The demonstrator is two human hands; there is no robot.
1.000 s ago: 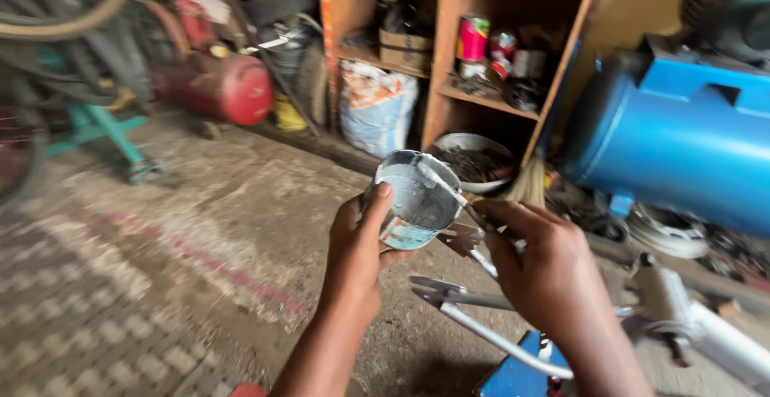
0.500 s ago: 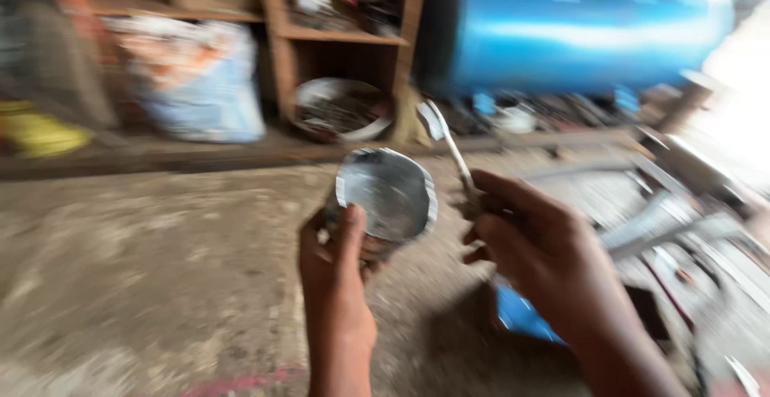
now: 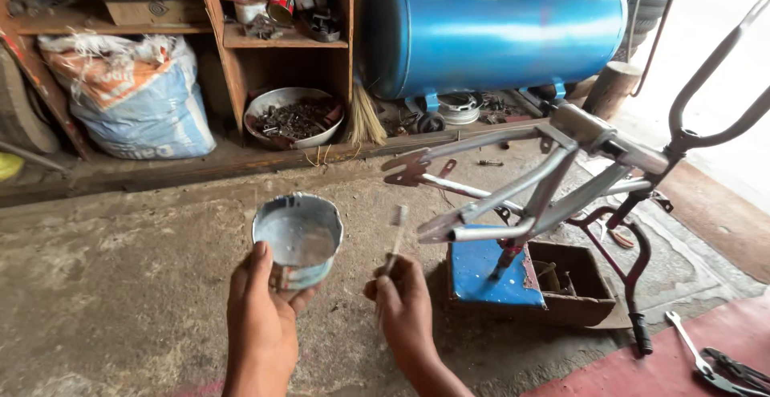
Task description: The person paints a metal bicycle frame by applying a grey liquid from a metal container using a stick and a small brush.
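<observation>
Small tin (image 3: pixel 297 239) of pale paint, held upright from below by the left hand (image 3: pixel 262 317) above the concrete floor (image 3: pixel 120 269). Right hand (image 3: pixel 403 310) closed around the handle of a thin brush (image 3: pixel 393 245), bristles up, just beside the tin and apart from it. To the right, a silver bicycle frame (image 3: pixel 521 192) over a blue-topped box (image 3: pixel 489 273). Behind: blue tank (image 3: pixel 489 36), wooden shelf (image 3: pixel 277 40), bowl of scrap (image 3: pixel 293 116), white sack (image 3: pixel 128 96).

Tin (image 3: pixel 297 239) left of brush (image 3: pixel 395 241); frame (image 3: pixel 529 184) to their right, above box (image 3: pixel 521 285); tank (image 3: pixel 489 32) behind frame.
</observation>
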